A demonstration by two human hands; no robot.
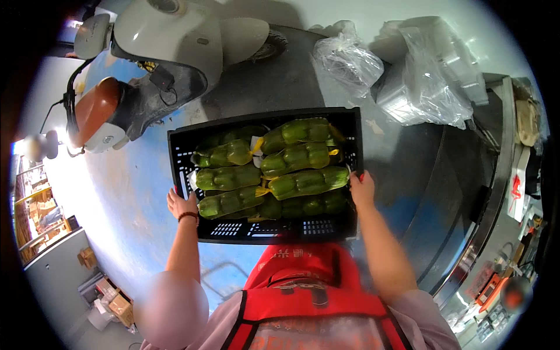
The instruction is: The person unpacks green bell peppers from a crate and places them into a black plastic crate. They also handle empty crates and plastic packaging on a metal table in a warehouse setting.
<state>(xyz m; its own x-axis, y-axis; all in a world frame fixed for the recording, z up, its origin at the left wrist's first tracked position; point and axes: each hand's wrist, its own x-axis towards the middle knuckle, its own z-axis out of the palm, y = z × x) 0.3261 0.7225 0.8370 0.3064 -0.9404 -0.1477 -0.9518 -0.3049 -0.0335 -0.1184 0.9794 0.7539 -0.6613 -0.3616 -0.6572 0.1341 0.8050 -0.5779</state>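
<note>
A black plastic crate (262, 236) is held in front of me by its two short sides. My left hand (181, 204) grips the left side, and a beaded bracelet circles that wrist. On the opposite side my right hand (362, 189) has its fingers closed over the rim. Inside lie several bundles of green cucumbers or similar vegetables (308, 181), packed in net or film sleeves with yellow ties (261, 191). They form two rows, and the lower bundles are partly hidden. Below the crate shows my red apron (306, 302), which bears writing.
A pale scooter (175, 39) with a brown seat (98, 105) stands at upper left. Clear plastic bags (350, 59) and a plastic-wrapped stack (424, 87) sit by the far wall. A metal-edged counter (481, 227) runs along the right; cardboard boxes (120, 306) lie at lower left.
</note>
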